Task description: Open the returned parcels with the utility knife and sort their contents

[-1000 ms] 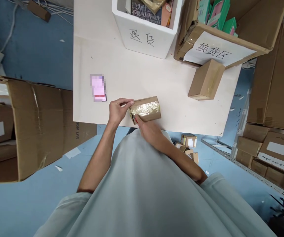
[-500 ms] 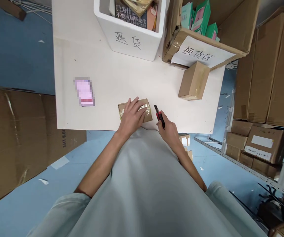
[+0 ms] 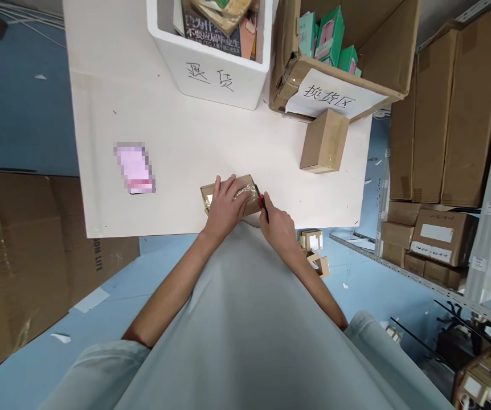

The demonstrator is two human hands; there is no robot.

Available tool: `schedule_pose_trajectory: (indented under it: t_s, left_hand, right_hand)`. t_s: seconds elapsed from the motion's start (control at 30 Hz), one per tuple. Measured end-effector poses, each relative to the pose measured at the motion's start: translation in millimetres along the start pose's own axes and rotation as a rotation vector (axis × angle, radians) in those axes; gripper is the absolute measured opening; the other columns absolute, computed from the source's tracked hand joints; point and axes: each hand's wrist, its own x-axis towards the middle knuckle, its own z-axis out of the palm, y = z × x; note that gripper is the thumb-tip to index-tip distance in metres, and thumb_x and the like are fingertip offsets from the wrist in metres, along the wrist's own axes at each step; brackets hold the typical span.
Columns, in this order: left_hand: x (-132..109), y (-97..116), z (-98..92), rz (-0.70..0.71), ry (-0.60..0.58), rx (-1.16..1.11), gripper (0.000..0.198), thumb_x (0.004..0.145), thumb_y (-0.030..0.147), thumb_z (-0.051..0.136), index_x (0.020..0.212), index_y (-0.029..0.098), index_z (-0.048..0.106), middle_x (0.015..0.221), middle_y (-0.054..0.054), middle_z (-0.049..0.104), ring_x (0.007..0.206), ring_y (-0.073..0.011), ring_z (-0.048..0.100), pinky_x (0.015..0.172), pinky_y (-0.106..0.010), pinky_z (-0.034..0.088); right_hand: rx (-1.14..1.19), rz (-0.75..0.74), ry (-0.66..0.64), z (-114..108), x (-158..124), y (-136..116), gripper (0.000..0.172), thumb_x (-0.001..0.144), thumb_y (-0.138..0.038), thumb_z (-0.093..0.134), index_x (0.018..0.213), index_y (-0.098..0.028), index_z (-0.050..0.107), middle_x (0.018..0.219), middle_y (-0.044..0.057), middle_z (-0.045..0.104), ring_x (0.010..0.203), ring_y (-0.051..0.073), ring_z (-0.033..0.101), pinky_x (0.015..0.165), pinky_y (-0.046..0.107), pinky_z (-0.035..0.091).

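A small cardboard box (image 3: 250, 207) wrapped in shiny clear tape lies at the near edge of the white table. My left hand (image 3: 227, 205) rests over its middle, fingers reaching to the far edge, and holds it against the tabletop. In my right hand (image 3: 278, 228) is a red and black utility knife (image 3: 262, 201), gripped with the fingers closed round it. The blade's tip meets the right end of the box; how deep it sits I cannot tell.
On the white table (image 3: 177, 154) stand a white bin (image 3: 224, 85) of books, an open carton (image 3: 369, 94) with green boxes, and a closed brown box (image 3: 324, 142). A blurred pink item (image 3: 135, 169) lies left. Shelves with cartons (image 3: 433, 233) line the right; a large carton (image 3: 27, 256) stands left.
My right hand has moved left, bringing the knife from beside the box to its right end. My left hand stays on the box. The whole view has shifted slightly.
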Motion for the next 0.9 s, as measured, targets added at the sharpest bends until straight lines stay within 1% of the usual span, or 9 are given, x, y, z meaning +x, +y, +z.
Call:
schedule_pose_trajectory:
  t_s: [0.1,0.2,0.3,0.37,0.43,0.57,0.73,0.83,0.9]
  left_hand:
    - [-1.3,1.7,3.3,-0.011,0.006,-0.004,0.023,0.112,0.028,0.053,0.118,0.031,0.076,0.134,-0.008,0.075,0.159,-0.0344,0.052,0.138,-0.077,0.023]
    - [-2.8,0.5,5.2,-0.009,0.012,0.012,0.023,0.112,0.026,0.054,0.118,0.030,0.076,0.138,-0.009,0.075,0.158,-0.0345,0.053,0.138,-0.075,0.026]
    - [-5.0,-1.5,5.9,0.008,0.020,0.030,0.024,0.112,0.023,0.054,0.120,0.030,0.076,0.139,-0.008,0.075,0.158,-0.0336,0.054,0.138,-0.075,0.026]
    - [-6.8,-2.1,6.3,0.021,0.019,0.042,0.025,0.112,0.021,0.054,0.121,0.031,0.076,0.139,-0.007,0.075,0.157,-0.0326,0.055,0.139,-0.074,0.025]
    - [-8.0,-2.4,6.6,0.026,0.012,0.051,0.026,0.111,0.020,0.054,0.122,0.031,0.076,0.139,-0.007,0.075,0.157,-0.0323,0.055,0.139,-0.074,0.025]
    - [-5.3,-3.8,6.1,0.004,0.025,0.045,0.025,0.111,0.021,0.054,0.121,0.030,0.076,0.139,-0.009,0.075,0.158,-0.0329,0.054,0.138,-0.074,0.025]
    - [-2.3,-3.8,6.5,0.002,0.035,0.062,0.026,0.111,0.022,0.053,0.121,0.031,0.076,0.141,-0.009,0.074,0.157,-0.0327,0.055,0.138,-0.074,0.024]
    - [-6.9,-5.2,4.2,0.007,0.031,0.062,0.025,0.112,0.025,0.054,0.122,0.031,0.076,0.141,-0.010,0.074,0.158,-0.0335,0.054,0.138,-0.074,0.024]
    - [-12.9,-9.6,-1.0,0.005,0.045,0.058,0.025,0.112,0.029,0.055,0.126,0.031,0.076,0.141,-0.010,0.074,0.158,-0.0340,0.054,0.138,-0.076,0.023]
  right_hand:
    - [-0.068,0.038,-0.024,-1.8,0.3,-15.3,0.069,0.116,-0.020,0.035,0.182,-0.014,0.015,0.123,0.020,0.081,0.113,0.033,0.079,0.099,0.044,0.059]
    - [-0.136,0.075,-0.033,-1.0,0.5,-29.4,0.072,0.114,-0.013,0.037,0.182,-0.010,0.013,0.125,0.024,0.079,0.115,0.032,0.080,0.098,0.042,0.061]
    - [-0.178,0.082,-0.056,2.6,-5.1,-35.1,0.075,0.111,-0.007,0.036,0.182,-0.009,0.009,0.121,0.025,0.080,0.113,0.030,0.081,0.095,0.040,0.062]
    - [-0.194,0.087,-0.088,4.9,-10.3,-34.6,0.078,0.110,-0.004,0.034,0.182,-0.009,0.006,0.116,0.024,0.081,0.111,0.030,0.082,0.093,0.039,0.063]
    - [-0.197,0.090,-0.100,6.5,-13.6,-33.2,0.079,0.109,-0.002,0.033,0.182,-0.009,0.006,0.115,0.024,0.081,0.111,0.030,0.082,0.092,0.040,0.063]
    - [-0.169,0.082,-0.079,12.9,-13.5,-30.6,0.080,0.107,-0.003,0.036,0.182,-0.008,0.009,0.117,0.025,0.081,0.112,0.030,0.082,0.093,0.040,0.063]
    - [-0.130,0.117,-0.128,24.1,-19.8,-21.6,0.079,0.106,-0.002,0.039,0.181,-0.008,0.018,0.117,0.025,0.081,0.107,0.030,0.083,0.090,0.040,0.063]
    - [-0.118,0.087,-0.145,15.5,-32.2,-14.5,0.073,0.109,-0.007,0.038,0.180,-0.010,0.025,0.114,0.023,0.082,0.107,0.031,0.082,0.090,0.040,0.061]
    - [-0.088,0.052,-0.117,5.6,-39.6,-8.4,0.068,0.114,-0.016,0.038,0.180,-0.015,0.027,0.110,0.019,0.083,0.102,0.031,0.082,0.088,0.039,0.060]
